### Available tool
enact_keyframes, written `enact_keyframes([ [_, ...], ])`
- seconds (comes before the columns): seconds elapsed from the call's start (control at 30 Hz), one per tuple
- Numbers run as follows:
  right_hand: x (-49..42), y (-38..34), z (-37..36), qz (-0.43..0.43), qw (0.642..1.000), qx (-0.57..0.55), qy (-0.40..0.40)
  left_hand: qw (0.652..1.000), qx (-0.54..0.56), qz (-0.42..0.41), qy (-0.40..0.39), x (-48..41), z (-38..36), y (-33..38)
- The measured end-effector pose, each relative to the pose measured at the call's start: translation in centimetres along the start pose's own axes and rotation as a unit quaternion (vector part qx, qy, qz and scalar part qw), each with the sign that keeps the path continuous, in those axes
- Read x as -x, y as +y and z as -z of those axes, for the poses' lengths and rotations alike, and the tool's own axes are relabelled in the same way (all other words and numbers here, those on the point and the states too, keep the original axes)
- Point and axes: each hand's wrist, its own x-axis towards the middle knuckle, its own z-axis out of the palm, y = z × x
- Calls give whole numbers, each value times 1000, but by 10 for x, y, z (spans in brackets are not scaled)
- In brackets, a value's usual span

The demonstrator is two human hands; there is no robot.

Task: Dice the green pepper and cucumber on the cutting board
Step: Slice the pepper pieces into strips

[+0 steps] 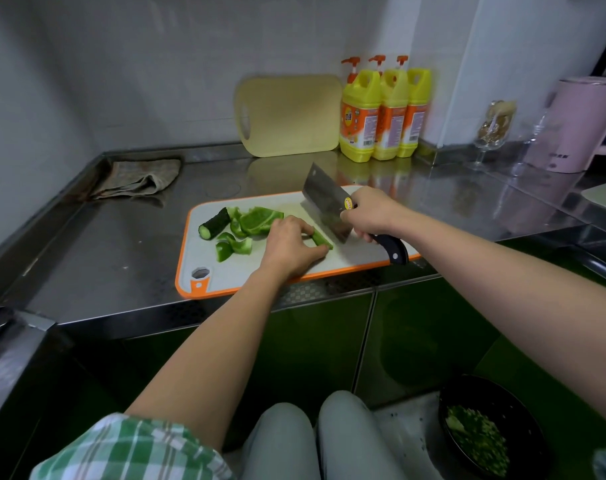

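Black bowl (525, 410), well apart from cutting board (225, 275) toward lower right: holds finely chopped green bits, lower rim cut off by frame. Pepper strip (324, 241) at board centre, mostly hidden under left hand (289, 244), whose fingers curl over it. Right hand (371, 213) grips cleaver (326, 202) handle, blade just beside strip. Dark-skinned cucumber stub (213, 225) and ragged pepper pieces (256, 220) on board's left half

person's dress: green-and-white plaid short sleeve (132, 448), bare forearms (225, 341), pale grey trousers (329, 441) over both knees.
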Motion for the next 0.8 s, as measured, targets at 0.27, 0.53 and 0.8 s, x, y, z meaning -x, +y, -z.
enact_keyframes([
  [0.27,20,-3,3,5,998,41,-57,1000,-3,-5,9,1,0,0],
  [0.53,24,-7,5,11,998,36,-58,1000,-10,-6,7,-1,0,0],
  [0.8,27,-9,0,5,995,78,-62,1000,-17,-8,9,0,0,1],
])
